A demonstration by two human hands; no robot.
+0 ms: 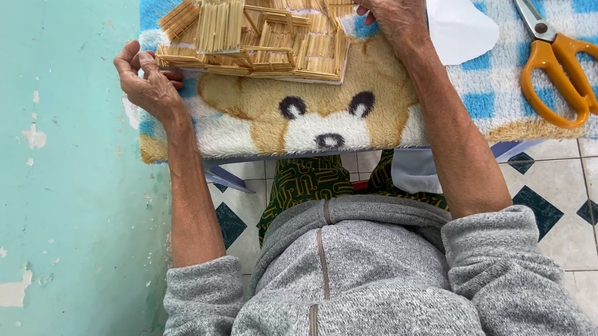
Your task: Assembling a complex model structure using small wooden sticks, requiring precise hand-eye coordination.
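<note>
Toothpick model house [257,24]: pale wood sticks glued in panels and stacked layers, sitting on a fluffy bear-face mat [303,118] that covers a small table in front of my knees. Model occupies the mat's upper left part, above the bear's eyes; its top runs out of view.

My left hand [147,79]: at the model's lower left corner, fingers curled and closed around the edge of the base layer, thumb side toward the mat's left border. Forearm comes up bare from a pushed-back grey sleeve [204,304], angled slightly inward.

My right hand [392,10]: at the model's upper right edge, fingers bunched together and pressed to the sticks there. Whether they pinch a single stick, I cannot tell; fingertips partly cut off by the frame. Forearm runs diagonally down across the bear's right ear to the other grey sleeve.

Just right of that hand: a white paper piece [463,24], lying flat on the mat. Further right, well apart from the model: 1 pair of orange-handled scissors [571,66], blades shut, pointing up-left.

Surroundings: teal painted wall [32,166] with chipped patches on my left; white floor tiles [597,216] with dark diamond insets on my right.
</note>
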